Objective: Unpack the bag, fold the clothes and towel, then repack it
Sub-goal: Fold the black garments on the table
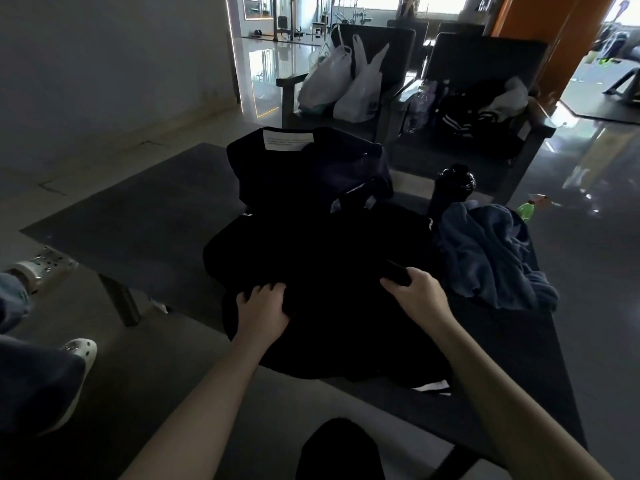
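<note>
Toward the left of the frame, the dark surface (138,209) is carrying everything. At lower centre I am watching the left hand (263,311) curling its fingers into the black garment (329,251), which is lying mid-frame with the bag (304,168) sitting just behind it. The right hand (415,292) is pinching a fold of that garment. The blue towel (491,251) is lying heaped at the right.

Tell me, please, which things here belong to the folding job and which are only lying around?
Part of the job: black garment, dark bag, blue towel.
Just lying about: black bottle, white plastic bags, green bottle.
</note>
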The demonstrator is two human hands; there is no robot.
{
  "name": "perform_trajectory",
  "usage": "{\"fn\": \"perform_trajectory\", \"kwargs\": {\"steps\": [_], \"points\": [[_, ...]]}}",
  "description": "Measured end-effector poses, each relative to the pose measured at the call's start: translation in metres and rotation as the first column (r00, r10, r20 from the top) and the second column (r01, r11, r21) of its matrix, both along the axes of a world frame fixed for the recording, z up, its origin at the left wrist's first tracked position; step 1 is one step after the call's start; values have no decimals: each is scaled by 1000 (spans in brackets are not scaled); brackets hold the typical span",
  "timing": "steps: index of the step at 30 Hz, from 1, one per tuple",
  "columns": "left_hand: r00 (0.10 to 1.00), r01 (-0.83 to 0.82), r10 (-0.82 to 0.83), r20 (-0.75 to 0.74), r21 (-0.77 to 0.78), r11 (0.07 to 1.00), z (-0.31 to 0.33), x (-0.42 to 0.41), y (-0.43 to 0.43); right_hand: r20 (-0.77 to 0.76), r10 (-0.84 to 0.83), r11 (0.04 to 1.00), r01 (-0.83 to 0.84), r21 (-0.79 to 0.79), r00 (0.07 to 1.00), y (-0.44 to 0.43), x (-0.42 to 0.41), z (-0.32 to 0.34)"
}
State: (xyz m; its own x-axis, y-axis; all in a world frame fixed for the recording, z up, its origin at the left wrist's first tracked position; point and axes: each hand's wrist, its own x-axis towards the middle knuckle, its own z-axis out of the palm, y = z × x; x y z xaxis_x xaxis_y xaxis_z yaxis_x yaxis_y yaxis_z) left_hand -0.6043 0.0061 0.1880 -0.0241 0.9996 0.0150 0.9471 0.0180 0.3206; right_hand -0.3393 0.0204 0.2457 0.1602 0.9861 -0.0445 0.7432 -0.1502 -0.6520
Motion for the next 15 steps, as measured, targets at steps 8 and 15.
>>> {"fn": "perform_trajectory", "kwargs": {"steps": [8,15], "points": [[900,174,-129,417,-71,982,20,44,-12,306,-148,985,113,127,941,-33,68,1],[993,-76,82,-90,70,995,23,62,-14,350,-261,965,238,108,900,-55,96,-11]]}}
